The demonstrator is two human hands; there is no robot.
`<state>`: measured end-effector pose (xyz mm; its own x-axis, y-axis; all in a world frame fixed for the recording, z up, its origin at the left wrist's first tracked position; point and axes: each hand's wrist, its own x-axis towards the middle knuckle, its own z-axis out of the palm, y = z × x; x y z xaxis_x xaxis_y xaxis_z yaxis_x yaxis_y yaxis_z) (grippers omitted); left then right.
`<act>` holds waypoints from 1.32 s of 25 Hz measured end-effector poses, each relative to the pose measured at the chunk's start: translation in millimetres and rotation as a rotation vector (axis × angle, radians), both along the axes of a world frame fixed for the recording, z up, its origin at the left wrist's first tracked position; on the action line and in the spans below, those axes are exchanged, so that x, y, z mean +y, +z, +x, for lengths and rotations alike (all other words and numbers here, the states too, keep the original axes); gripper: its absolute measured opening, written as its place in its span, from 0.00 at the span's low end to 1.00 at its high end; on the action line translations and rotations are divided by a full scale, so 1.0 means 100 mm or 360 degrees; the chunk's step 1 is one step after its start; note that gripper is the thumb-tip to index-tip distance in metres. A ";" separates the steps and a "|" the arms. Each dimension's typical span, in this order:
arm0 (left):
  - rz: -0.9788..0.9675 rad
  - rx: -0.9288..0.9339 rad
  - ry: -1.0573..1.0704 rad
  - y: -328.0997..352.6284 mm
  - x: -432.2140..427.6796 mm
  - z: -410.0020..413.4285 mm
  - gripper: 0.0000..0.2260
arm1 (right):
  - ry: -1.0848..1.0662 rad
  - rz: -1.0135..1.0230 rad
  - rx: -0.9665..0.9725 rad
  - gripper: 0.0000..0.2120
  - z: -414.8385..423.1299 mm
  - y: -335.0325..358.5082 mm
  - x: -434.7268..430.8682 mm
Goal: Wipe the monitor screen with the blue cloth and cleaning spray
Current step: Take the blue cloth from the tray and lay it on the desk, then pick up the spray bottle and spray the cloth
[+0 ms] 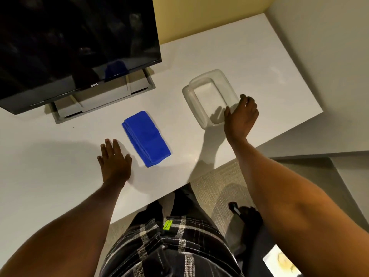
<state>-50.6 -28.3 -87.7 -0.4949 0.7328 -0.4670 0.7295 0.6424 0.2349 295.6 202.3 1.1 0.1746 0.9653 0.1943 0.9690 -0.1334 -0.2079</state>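
A dark, switched-off monitor (75, 43) stands on its grey stand at the back left of the white desk (219, 56). A folded blue cloth (146, 137) lies flat on the desk in front of the stand. My left hand (114, 160) rests palm down on the desk just left of the cloth, fingers apart, holding nothing. My right hand (241, 115) is at the near right corner of a clear plastic container (209, 94), fingers curled over its rim. No spray bottle is in view.
The desk's right edge and near edge run diagonally; carpet floor (215, 180) shows below. The grey monitor stand base (103, 96) sits behind the cloth. A dark object (245, 214) lies on the floor by my right arm.
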 end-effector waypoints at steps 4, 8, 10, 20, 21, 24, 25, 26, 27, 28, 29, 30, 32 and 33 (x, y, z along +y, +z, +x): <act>0.0001 -0.0022 0.0025 0.00 0.00 0.01 0.34 | -0.0011 -0.0145 0.0157 0.23 0.10 -0.05 0.10; 0.0023 -0.0036 0.0030 0.01 0.01 0.01 0.34 | -0.0066 -0.0207 0.0305 0.18 0.07 -0.11 0.20; 0.0041 -0.0045 0.0032 0.00 0.00 0.01 0.33 | -0.0110 -0.0244 0.0442 0.15 0.06 -0.14 0.24; 0.0013 -0.0047 0.0022 0.01 0.01 -0.03 0.34 | -0.0059 -0.0442 0.0617 0.13 0.13 -0.23 0.35; 0.0012 -0.0045 0.0021 0.01 0.00 -0.03 0.34 | -0.0031 -0.0378 0.0609 0.13 0.11 -0.19 0.34; 0.0018 -0.0043 0.0006 0.02 0.00 -0.04 0.34 | 0.0037 -0.0139 0.0699 0.15 -0.04 0.02 0.28; 0.0019 -0.0043 -0.0002 0.02 0.00 -0.04 0.34 | 0.0052 -0.0063 0.0794 0.13 -0.11 0.09 0.27; 0.0020 -0.0048 -0.0009 0.02 0.00 -0.04 0.34 | 0.0079 0.0010 0.0895 0.12 -0.19 0.17 0.26; 0.0021 -0.0055 -0.0014 0.03 -0.01 -0.05 0.35 | 0.0114 0.0083 0.0978 0.11 -0.26 0.23 0.25; 0.0019 -0.0065 -0.0018 0.03 -0.01 -0.06 0.35 | 0.0147 0.0142 0.1029 0.11 -0.34 0.28 0.25; 0.0016 -0.0075 -0.0019 0.04 -0.01 -0.06 0.35 | 0.0195 0.0181 0.1072 0.11 -0.43 0.32 0.24; 0.0009 -0.0087 -0.0019 0.05 -0.01 -0.06 0.35 | 0.0235 0.0184 0.1120 0.11 -0.51 0.36 0.23; -0.0010 -0.0107 -0.0020 0.07 0.00 -0.07 0.36 | 0.0305 0.0153 0.1218 0.11 -0.70 0.41 0.18; -0.0015 -0.0109 -0.0029 0.07 -0.01 -0.09 0.36 | 0.0356 0.0136 0.1252 0.10 -0.81 0.44 0.14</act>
<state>-59.1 -29.2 -80.2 -0.4481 0.7368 -0.5063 0.7237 0.6315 0.2785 215.1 216.3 44.7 0.0958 0.9808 0.1698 0.5373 0.0926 -0.8383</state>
